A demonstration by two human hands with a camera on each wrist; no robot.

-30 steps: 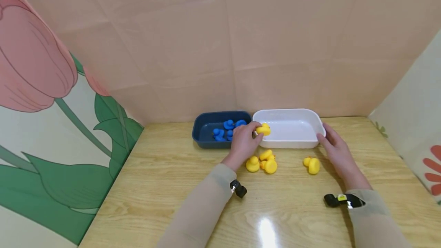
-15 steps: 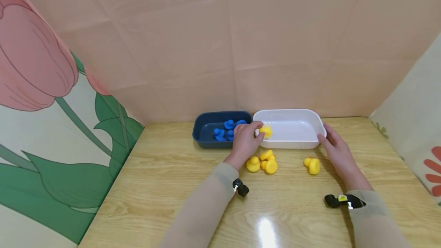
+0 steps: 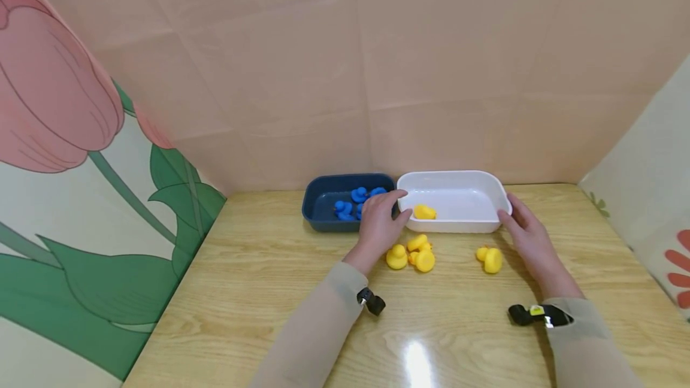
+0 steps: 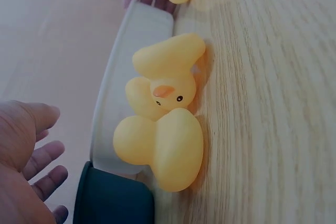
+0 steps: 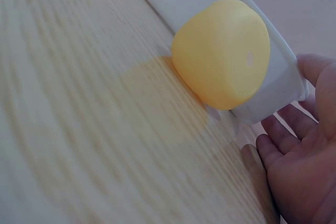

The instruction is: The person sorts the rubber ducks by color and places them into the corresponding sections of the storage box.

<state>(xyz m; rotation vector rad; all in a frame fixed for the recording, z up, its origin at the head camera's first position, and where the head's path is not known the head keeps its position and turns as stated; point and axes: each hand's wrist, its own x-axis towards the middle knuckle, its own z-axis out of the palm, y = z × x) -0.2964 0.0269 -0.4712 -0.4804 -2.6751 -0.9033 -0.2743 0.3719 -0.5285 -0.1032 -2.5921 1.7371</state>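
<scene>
My left hand (image 3: 380, 224) hovers over the left end of a white dish (image 3: 454, 226), thumb and fingers apart with nothing between them; the left wrist view also shows the spread fingers (image 4: 44, 158). Inside the dish, at its front left, lies a yellow rubber duck (image 3: 424, 212) on its side. My right hand (image 3: 530, 243) holds the dish's right end, thumb at the rim and fingers against the outer wall (image 5: 270, 106). Before the dish sit a cluster of yellow rubber ducks (image 3: 423, 260) and, farther right, a tipped yellow rubber duck (image 3: 492, 260).
Left of the white dish stands a dark blue dish (image 3: 318, 224) holding several blue rubber ducks (image 3: 342, 208), partly hidden by my left hand. Both dishes stand on a wooden table (image 3: 259, 274) close to a pink backdrop (image 3: 302, 76).
My left hand has let go of the yellow rubber duck, which has dropped into the white dish's front left part. My right hand stays at the dish's right end.
</scene>
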